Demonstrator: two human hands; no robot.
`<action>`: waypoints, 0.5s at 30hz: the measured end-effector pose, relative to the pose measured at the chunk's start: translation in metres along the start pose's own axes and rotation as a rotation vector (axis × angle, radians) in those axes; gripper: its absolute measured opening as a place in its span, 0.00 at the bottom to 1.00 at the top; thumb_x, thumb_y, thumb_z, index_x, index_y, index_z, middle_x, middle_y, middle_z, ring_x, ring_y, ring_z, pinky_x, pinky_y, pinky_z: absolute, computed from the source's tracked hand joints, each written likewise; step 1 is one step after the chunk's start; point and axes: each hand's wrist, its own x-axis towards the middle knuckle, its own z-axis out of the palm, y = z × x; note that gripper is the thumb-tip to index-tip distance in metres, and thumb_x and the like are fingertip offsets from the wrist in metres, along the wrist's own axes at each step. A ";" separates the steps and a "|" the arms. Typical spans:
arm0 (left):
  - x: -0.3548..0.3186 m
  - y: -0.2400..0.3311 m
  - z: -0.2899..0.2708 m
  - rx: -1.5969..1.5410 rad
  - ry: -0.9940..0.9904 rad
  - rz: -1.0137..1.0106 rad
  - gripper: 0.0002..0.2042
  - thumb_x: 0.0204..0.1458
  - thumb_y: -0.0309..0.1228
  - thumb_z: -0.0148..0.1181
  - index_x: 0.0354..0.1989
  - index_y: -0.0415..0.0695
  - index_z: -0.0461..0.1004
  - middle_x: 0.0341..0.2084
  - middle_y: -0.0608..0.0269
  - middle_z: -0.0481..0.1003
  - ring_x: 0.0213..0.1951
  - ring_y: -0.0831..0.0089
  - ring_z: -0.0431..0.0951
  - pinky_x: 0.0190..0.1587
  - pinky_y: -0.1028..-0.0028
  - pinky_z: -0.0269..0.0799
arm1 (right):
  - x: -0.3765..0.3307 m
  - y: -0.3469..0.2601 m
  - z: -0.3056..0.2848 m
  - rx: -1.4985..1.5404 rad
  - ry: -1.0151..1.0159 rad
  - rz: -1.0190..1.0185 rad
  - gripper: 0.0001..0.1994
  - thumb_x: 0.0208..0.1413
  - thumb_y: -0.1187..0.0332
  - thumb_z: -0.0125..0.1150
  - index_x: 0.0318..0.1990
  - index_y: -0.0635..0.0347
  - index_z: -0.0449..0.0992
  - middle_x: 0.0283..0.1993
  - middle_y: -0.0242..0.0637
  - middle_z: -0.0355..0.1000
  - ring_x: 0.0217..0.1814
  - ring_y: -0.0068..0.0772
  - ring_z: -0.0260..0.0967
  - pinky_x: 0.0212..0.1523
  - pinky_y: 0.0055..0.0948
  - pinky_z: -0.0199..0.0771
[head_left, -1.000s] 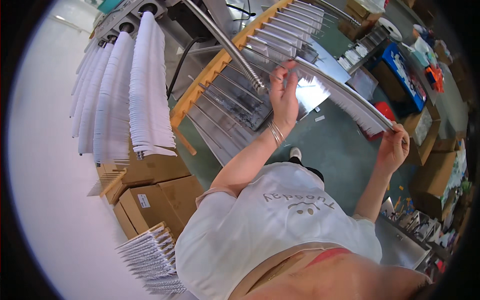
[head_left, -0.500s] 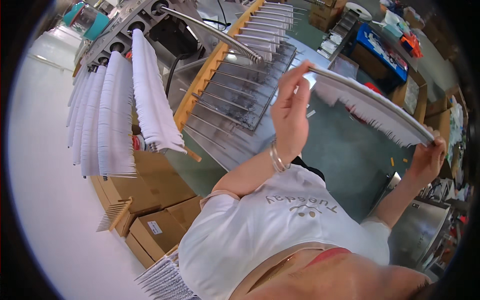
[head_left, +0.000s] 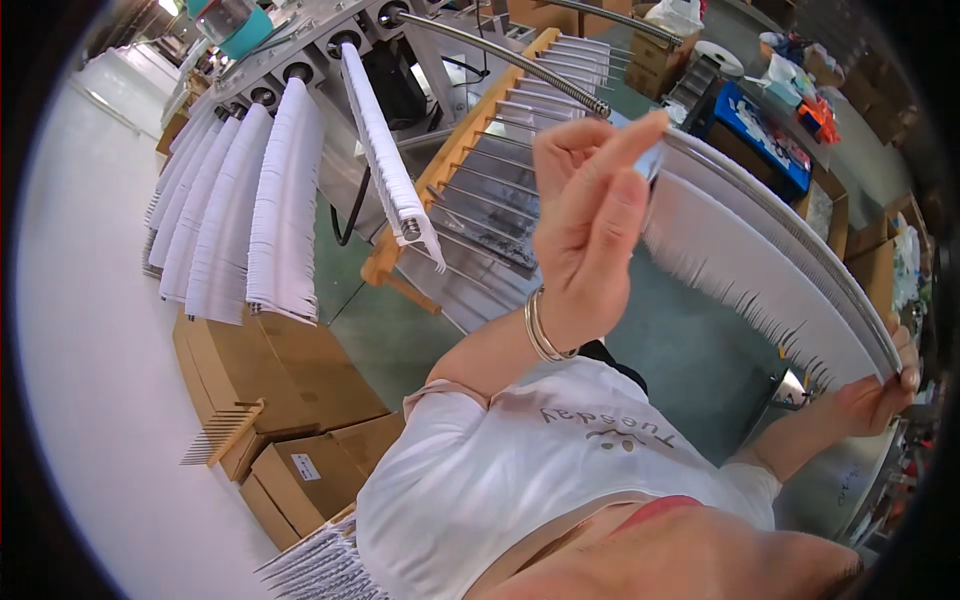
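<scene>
1. Long metal rod strung with a fringe of thin white strips [head_left: 760, 270] hangs in the air between both hands, in front of the person's chest; its long axis runs from upper centre down to the far right, bending with the lens.
2. Left hand [head_left: 590, 220] holds the rod's upper end, its fingers [head_left: 625, 140] pressed together and pinching the end from the left; a metal bangle sits on that wrist.
3. Right hand [head_left: 885, 385] holds the lower end, its fingers curled tight around the rod from below. Each hand is at its own end, so neither is nearer the middle, which is unsupported.
4. White strips hang downward from the rod, toward the green floor [head_left: 690, 360].
5. Behind the left hand stands a wooden-framed rack of metal pins [head_left: 500, 190]; further left, white strip bundles [head_left: 285, 210] hang from a machine, above brown cardboard boxes [head_left: 290, 380].
</scene>
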 end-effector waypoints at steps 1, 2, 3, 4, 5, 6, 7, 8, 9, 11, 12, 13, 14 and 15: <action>0.003 0.001 -0.002 0.015 0.010 0.019 0.14 0.58 0.30 0.45 0.50 0.39 0.72 0.39 0.64 0.62 0.42 0.75 0.58 0.45 0.80 0.53 | -0.002 0.005 0.011 -0.157 -0.014 -0.103 0.08 0.55 0.64 0.55 0.29 0.59 0.69 0.29 0.30 0.54 0.35 0.33 0.51 0.64 0.49 0.40; 0.006 0.001 -0.002 0.013 0.067 0.026 0.15 0.59 0.32 0.44 0.48 0.39 0.73 0.38 0.64 0.62 0.42 0.75 0.57 0.45 0.80 0.53 | -0.004 0.005 0.016 -0.157 -0.015 -0.111 0.08 0.55 0.64 0.55 0.29 0.59 0.69 0.29 0.30 0.54 0.35 0.33 0.51 0.64 0.49 0.40; 0.007 0.001 -0.002 0.009 0.066 0.032 0.15 0.59 0.32 0.44 0.48 0.39 0.73 0.38 0.64 0.62 0.42 0.75 0.57 0.45 0.80 0.53 | -0.003 0.004 0.020 -0.308 -0.138 -0.173 0.09 0.55 0.61 0.53 0.30 0.57 0.69 0.26 0.30 0.53 0.33 0.32 0.49 0.57 0.48 0.44; 0.008 0.000 -0.003 0.024 0.110 0.001 0.16 0.59 0.33 0.43 0.48 0.36 0.72 0.40 0.65 0.63 0.41 0.77 0.59 0.46 0.79 0.54 | -0.002 0.003 0.027 -0.460 -0.260 -0.235 0.10 0.56 0.59 0.51 0.31 0.55 0.70 0.24 0.29 0.52 0.30 0.31 0.47 0.51 0.47 0.48; 0.009 -0.001 -0.003 0.038 0.154 -0.031 0.18 0.59 0.33 0.41 0.47 0.33 0.72 0.42 0.65 0.64 0.41 0.78 0.61 0.47 0.79 0.55 | -0.002 0.007 0.039 -0.612 -0.262 -0.348 0.13 0.58 0.56 0.45 0.30 0.52 0.69 0.21 0.29 0.51 0.27 0.30 0.43 0.37 0.39 0.46; 0.010 -0.003 -0.004 0.040 0.159 -0.025 0.18 0.59 0.33 0.41 0.47 0.33 0.72 0.42 0.65 0.64 0.41 0.78 0.61 0.47 0.79 0.55 | -0.003 0.011 0.049 -0.695 -0.291 -0.395 0.13 0.59 0.55 0.44 0.29 0.52 0.68 0.21 0.29 0.53 0.27 0.29 0.43 0.35 0.38 0.44; 0.010 -0.006 -0.003 0.021 0.168 -0.034 0.16 0.60 0.33 0.43 0.46 0.36 0.74 0.39 0.65 0.63 0.41 0.77 0.60 0.45 0.79 0.54 | -0.005 0.011 0.058 -0.782 -0.317 -0.447 0.14 0.59 0.54 0.43 0.28 0.51 0.68 0.20 0.29 0.54 0.26 0.29 0.43 0.33 0.36 0.43; 0.011 -0.007 -0.003 0.002 0.176 -0.043 0.15 0.60 0.33 0.44 0.45 0.39 0.75 0.37 0.65 0.62 0.41 0.76 0.58 0.44 0.80 0.54 | -0.005 0.012 0.066 -0.809 -0.325 -0.508 0.15 0.59 0.54 0.43 0.27 0.52 0.66 0.20 0.29 0.57 0.24 0.29 0.44 0.31 0.36 0.43; 0.011 -0.008 -0.004 0.006 0.182 -0.038 0.15 0.60 0.33 0.44 0.45 0.39 0.75 0.37 0.65 0.62 0.41 0.76 0.58 0.44 0.80 0.54 | -0.004 0.010 0.067 -0.802 -0.329 -0.510 0.15 0.59 0.54 0.43 0.27 0.52 0.66 0.20 0.29 0.57 0.24 0.29 0.44 0.31 0.36 0.43; 0.011 -0.009 -0.007 0.186 0.175 0.074 0.15 0.60 0.33 0.43 0.45 0.40 0.75 0.37 0.65 0.63 0.40 0.76 0.59 0.43 0.79 0.55 | -0.003 0.006 0.067 -0.951 -0.514 -0.555 0.16 0.61 0.51 0.38 0.29 0.50 0.63 0.20 0.27 0.58 0.20 0.25 0.48 0.28 0.36 0.44; 0.012 -0.012 -0.009 0.181 0.176 0.077 0.15 0.60 0.33 0.43 0.45 0.40 0.75 0.37 0.65 0.63 0.40 0.76 0.59 0.43 0.79 0.55 | -0.003 0.006 0.071 -1.002 -0.536 -0.584 0.17 0.61 0.50 0.37 0.30 0.50 0.63 0.20 0.27 0.58 0.19 0.24 0.49 0.27 0.36 0.45; 0.013 -0.015 -0.012 0.236 0.156 0.116 0.15 0.61 0.33 0.42 0.47 0.39 0.73 0.38 0.63 0.64 0.41 0.75 0.60 0.44 0.79 0.56 | -0.003 0.007 0.073 -1.003 -0.539 -0.589 0.17 0.61 0.50 0.37 0.30 0.50 0.63 0.20 0.27 0.58 0.19 0.24 0.49 0.27 0.36 0.45; 0.014 -0.017 -0.014 0.292 0.136 0.154 0.16 0.61 0.34 0.41 0.49 0.39 0.72 0.40 0.61 0.65 0.42 0.75 0.61 0.45 0.78 0.57 | -0.002 0.007 0.074 -1.034 -0.575 -0.596 0.16 0.62 0.50 0.37 0.30 0.50 0.63 0.21 0.27 0.59 0.20 0.24 0.51 0.27 0.35 0.46; 0.014 -0.015 -0.013 0.292 0.142 0.159 0.16 0.61 0.34 0.41 0.49 0.39 0.72 0.40 0.61 0.65 0.42 0.75 0.61 0.45 0.78 0.57 | -0.001 0.009 0.075 -1.062 -0.613 -0.604 0.16 0.62 0.50 0.37 0.30 0.49 0.63 0.21 0.27 0.59 0.20 0.25 0.52 0.27 0.35 0.47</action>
